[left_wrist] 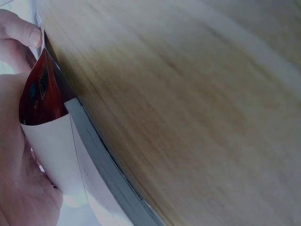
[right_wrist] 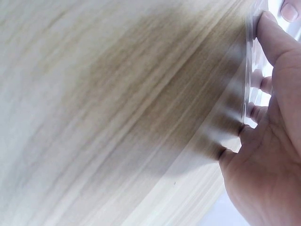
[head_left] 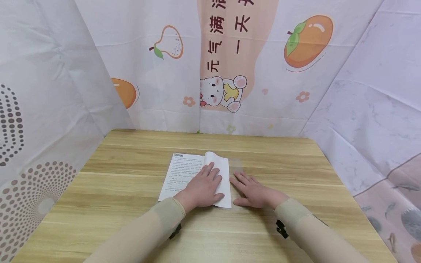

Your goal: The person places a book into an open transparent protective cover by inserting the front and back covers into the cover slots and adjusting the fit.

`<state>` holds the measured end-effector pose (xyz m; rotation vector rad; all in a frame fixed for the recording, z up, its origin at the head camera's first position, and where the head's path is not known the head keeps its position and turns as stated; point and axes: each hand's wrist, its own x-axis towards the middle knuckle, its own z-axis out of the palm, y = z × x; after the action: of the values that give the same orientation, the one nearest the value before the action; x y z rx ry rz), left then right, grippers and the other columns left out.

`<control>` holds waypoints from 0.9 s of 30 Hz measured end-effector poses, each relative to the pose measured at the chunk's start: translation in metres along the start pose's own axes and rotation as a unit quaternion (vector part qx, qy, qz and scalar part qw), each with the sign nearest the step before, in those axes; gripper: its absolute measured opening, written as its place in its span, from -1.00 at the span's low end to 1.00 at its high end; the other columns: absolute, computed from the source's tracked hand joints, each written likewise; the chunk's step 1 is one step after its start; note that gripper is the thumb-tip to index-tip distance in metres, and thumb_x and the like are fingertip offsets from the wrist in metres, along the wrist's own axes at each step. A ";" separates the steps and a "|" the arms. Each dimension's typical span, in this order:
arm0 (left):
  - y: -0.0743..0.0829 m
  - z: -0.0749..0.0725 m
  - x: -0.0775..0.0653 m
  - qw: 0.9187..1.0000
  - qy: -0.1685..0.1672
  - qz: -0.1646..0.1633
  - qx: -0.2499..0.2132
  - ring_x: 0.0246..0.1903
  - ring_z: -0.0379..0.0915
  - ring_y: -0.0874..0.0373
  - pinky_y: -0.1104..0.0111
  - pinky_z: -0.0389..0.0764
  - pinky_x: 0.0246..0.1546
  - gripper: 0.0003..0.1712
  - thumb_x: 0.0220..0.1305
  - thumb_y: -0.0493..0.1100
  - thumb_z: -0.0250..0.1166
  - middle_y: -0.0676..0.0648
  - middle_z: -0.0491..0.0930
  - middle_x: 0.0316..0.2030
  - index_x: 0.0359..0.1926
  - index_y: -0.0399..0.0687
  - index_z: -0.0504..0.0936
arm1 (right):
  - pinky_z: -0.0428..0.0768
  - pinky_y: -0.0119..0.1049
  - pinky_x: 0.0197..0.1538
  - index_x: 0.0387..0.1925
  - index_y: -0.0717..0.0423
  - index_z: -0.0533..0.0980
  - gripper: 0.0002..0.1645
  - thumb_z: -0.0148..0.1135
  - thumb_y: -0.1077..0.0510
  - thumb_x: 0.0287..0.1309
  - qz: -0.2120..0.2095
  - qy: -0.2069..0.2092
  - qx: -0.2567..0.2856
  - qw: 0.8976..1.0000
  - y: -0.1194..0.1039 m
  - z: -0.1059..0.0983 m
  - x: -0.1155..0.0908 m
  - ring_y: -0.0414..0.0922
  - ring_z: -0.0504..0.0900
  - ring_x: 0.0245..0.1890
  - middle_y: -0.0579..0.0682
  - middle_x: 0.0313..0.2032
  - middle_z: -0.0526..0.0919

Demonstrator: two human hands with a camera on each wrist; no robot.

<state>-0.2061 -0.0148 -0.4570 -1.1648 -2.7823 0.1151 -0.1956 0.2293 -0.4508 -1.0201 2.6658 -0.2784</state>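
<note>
A book (head_left: 179, 173) lies open on the table, with printed text on its left side. Over its right side bulges a white sheet (head_left: 224, 170), whose underside shows red (left_wrist: 47, 94) in the left wrist view. My left hand (head_left: 203, 188) rests on that sheet, fingers spread and mostly straight. Beyond the sheet's right edge sticks out a clear plastic film (head_left: 235, 164). My right hand (head_left: 254, 191) lies flat just right of the book, its fingertips touching the film, whose edge also shows by the thumb in the right wrist view.
The wood-grain table (head_left: 125, 175) spreads around the book on all sides. Behind it hangs a printed curtain (head_left: 177, 91) with fruit and a cartoon figure, and more cloth hangs at both sides. Dark straps (head_left: 281, 229) sit at both wrists.
</note>
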 end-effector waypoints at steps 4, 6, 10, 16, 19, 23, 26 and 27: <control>0.000 0.001 0.001 1.000 0.002 0.000 0.002 0.40 -0.11 -0.21 0.02 0.04 0.39 -0.35 0.34 0.35 -0.01 -0.16 0.28 0.27 0.10 -0.07 0.41 | 0.08 0.32 0.31 0.47 0.16 -0.02 -0.07 0.07 -0.25 0.32 0.000 -0.001 0.002 1.000 -0.001 -0.001 0.000 0.28 -0.16 0.42 0.34 0.45 -0.12; 0.000 0.001 0.001 1.000 0.004 0.000 0.001 0.40 -0.10 -0.21 0.02 0.04 0.39 -0.36 0.34 0.34 -0.01 -0.16 0.28 0.26 0.09 -0.08 0.41 | 0.08 0.32 0.31 0.47 0.16 -0.02 -0.06 0.07 -0.25 0.32 -0.001 -0.001 0.003 1.000 -0.001 -0.002 -0.001 0.28 -0.16 0.42 0.34 0.45 -0.12; 0.001 0.000 0.001 1.000 0.004 0.001 0.000 0.39 -0.10 -0.22 0.02 0.04 0.38 -0.36 0.33 0.34 0.00 -0.17 0.29 0.26 0.09 -0.09 0.42 | 0.07 0.32 0.31 0.47 0.17 -0.02 -0.06 0.07 -0.24 0.32 -0.001 -0.002 0.005 1.000 -0.001 -0.002 -0.001 0.28 -0.16 0.42 0.34 0.45 -0.13; 0.002 0.001 0.003 1.000 0.008 0.003 -0.007 0.38 -0.07 -0.22 0.00 0.06 0.38 -0.37 0.33 0.32 0.02 -0.18 0.30 0.25 0.07 -0.10 0.42 | 0.07 0.31 0.32 0.46 0.18 -0.02 -0.07 0.06 -0.25 0.33 0.000 -0.003 0.003 1.000 0.000 -0.001 0.000 0.28 -0.16 0.42 0.34 0.45 -0.12; 0.003 0.002 0.003 1.000 0.008 0.002 -0.009 0.38 -0.07 -0.22 0.00 0.07 0.38 -0.38 0.33 0.32 0.02 -0.18 0.29 0.25 0.06 -0.11 0.41 | 0.07 0.31 0.32 0.46 0.17 -0.02 -0.07 0.05 -0.25 0.33 0.001 -0.004 0.001 1.000 0.001 -0.001 0.000 0.27 -0.16 0.42 0.34 0.45 -0.12; 0.004 0.003 0.003 1.000 0.005 0.002 -0.006 0.39 -0.08 -0.22 0.00 0.06 0.38 -0.38 0.34 0.33 0.01 -0.18 0.29 0.25 0.05 -0.10 0.41 | 0.06 0.32 0.32 0.47 0.17 -0.02 -0.07 0.05 -0.25 0.33 0.000 -0.005 0.000 1.000 0.000 -0.001 0.000 0.27 -0.16 0.42 0.33 0.46 -0.12; 0.004 0.004 0.004 1.000 0.002 0.002 -0.007 0.39 -0.07 -0.21 0.00 0.05 0.38 -0.38 0.34 0.33 0.00 -0.18 0.29 0.26 0.05 -0.10 0.42 | 0.07 0.33 0.31 0.47 0.17 -0.02 -0.07 0.06 -0.24 0.32 -0.003 -0.003 0.001 1.000 0.000 -0.002 -0.001 0.28 -0.16 0.42 0.34 0.45 -0.12; 0.004 0.004 0.004 1.000 0.001 0.001 -0.008 0.39 -0.07 -0.20 0.00 0.05 0.38 -0.38 0.34 0.33 0.00 -0.18 0.29 0.26 0.05 -0.10 0.42 | 0.07 0.33 0.31 0.47 0.17 -0.02 -0.07 0.06 -0.24 0.32 -0.003 -0.003 0.000 1.000 0.000 -0.002 -0.001 0.28 -0.15 0.42 0.34 0.45 -0.12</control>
<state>-0.2065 -0.0088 -0.4613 -1.1706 -2.7862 0.0925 -0.1952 0.2298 -0.4489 -1.0279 2.6578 -0.2774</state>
